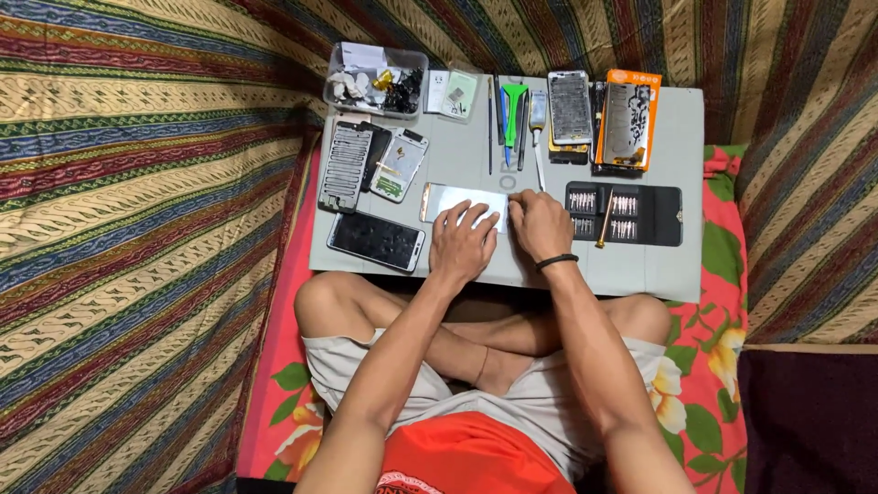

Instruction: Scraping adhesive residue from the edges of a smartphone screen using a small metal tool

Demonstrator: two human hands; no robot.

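Pressing flat with spread fingers, the left hand (pixel 462 242) holds down a pale phone (pixel 462 203) at the middle of the grey surface (pixel 668 265), the right hand (pixel 540 224) pinching its right end closed-fingered, a dark phone (pixel 377 241) just left and a black bit case (pixel 624 213) right.

Between our hands (pixel 503 233) and the far tools lies bare grey bench (pixel 457 155). Left of them a black-screened phone (pixel 376 241) blocks the way; right, an open black screwdriver-bit case (pixel 624 213). Nearer us, the bench edge stays open.
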